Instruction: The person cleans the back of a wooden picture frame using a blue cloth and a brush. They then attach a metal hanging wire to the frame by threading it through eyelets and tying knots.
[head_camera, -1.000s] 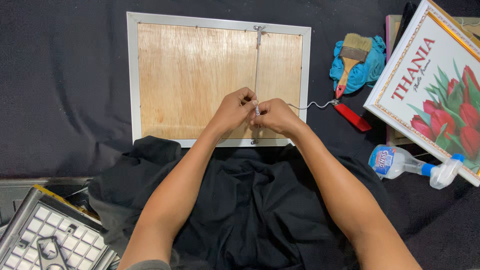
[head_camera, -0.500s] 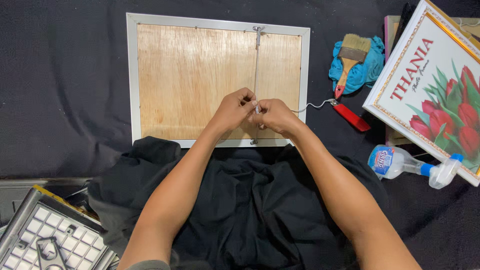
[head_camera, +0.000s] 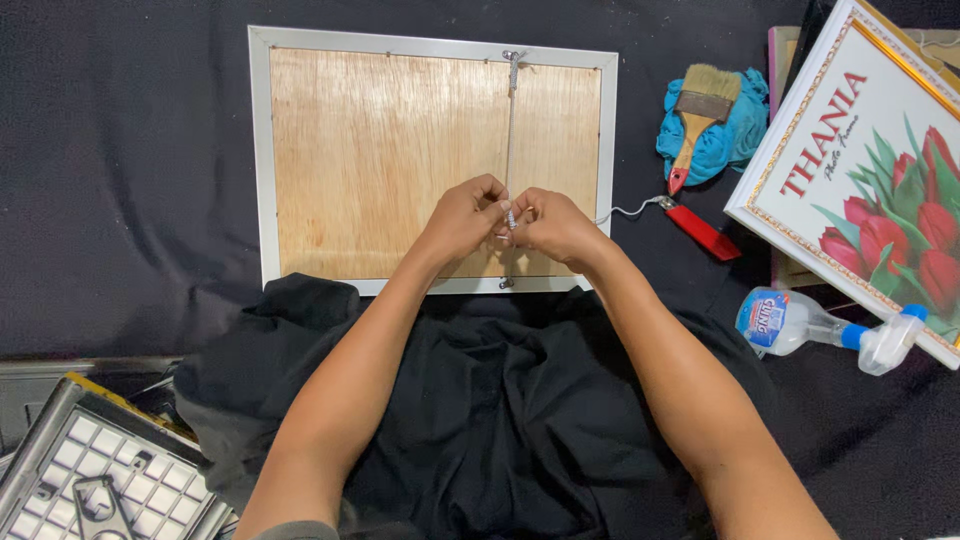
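Pinching a thin cord (head_camera: 511, 150) between both hands, over the back of a frame (head_camera: 433, 48) lying face down on black cloth (head_camera: 120, 150). Left hand (head_camera: 462, 217) and right hand (head_camera: 556, 226) meeting at the middle, fingertips pressed together on a small metal piece (head_camera: 510, 217) threaded on the cord. Both grips closed tight on that cord, thumbs and forefingers touching it from either side. Cord running straight down the plywood backing (head_camera: 380, 160), from a metal hanger (head_camera: 513, 58) at the top rail to a second fixing (head_camera: 506, 284) at the bottom rail, right of centre. Loose end (head_camera: 628, 210) trailing out from under the right hand, across the right rail, toward a red-handled tool (head_camera: 703, 232) on the cloth just beside the frame. Further right: paintbrush (head_camera: 699, 118) resting on a crumpled blue rag (head_camera: 735, 140), bristles up, handle tip pointing down at the red tool. Propped at the right edge, tilted: white-and-gold picture frame (head_camera: 868, 170) with red tulips printed on its insert. Below it, a clear spray bottle (head_camera: 815, 326) lying on its side, nozzle toward the right. Black garment (head_camera: 500, 420) bunched across the lap, touching the frame's bottom rail. Lower left corner: grey gridded tray (head_camera: 100, 470), partly out of view.
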